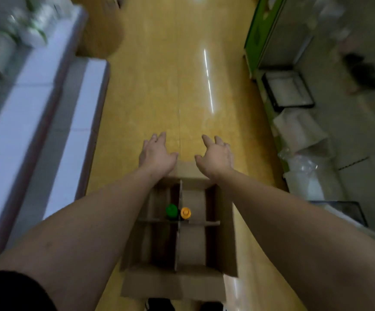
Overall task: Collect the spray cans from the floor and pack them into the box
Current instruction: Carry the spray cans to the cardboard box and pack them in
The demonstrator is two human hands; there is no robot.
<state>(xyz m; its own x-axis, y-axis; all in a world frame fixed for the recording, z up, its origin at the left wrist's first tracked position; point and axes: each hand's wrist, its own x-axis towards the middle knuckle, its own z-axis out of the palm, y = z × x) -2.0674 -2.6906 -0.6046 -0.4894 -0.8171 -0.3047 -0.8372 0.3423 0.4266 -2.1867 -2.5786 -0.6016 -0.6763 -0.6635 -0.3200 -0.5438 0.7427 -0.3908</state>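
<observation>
So the biggest thing here is the glossy yellow floor (182,75), a long aisle running straight away from the camera. White shelving (47,108) runs down the left side and a green-edged shelf unit (258,34) down the right. It's all pretty blurry, so I can't make out what's stacked on either.

The cardboard box (224,239) sits open on the floor right in front of the person's feet, flaps folded out. Cardboard dividers (177,243) split it into four compartments.

Both bare arms reach forward over the box. The left hand (156,153) and right hand (215,157) are out past its far end, above the far flap (185,169), palms down. Fingers on both are loosely spread and neither hand has anything in it. Can't tell if they actually touch the flap.

Two spray cans stand upright in the box, seen from the top. The green-capped can (171,210) is in the far-left compartment and the orange-capped can (185,212) in the far-right one. They're just either side of the centre divider, right up by the cross piece.
</observation>
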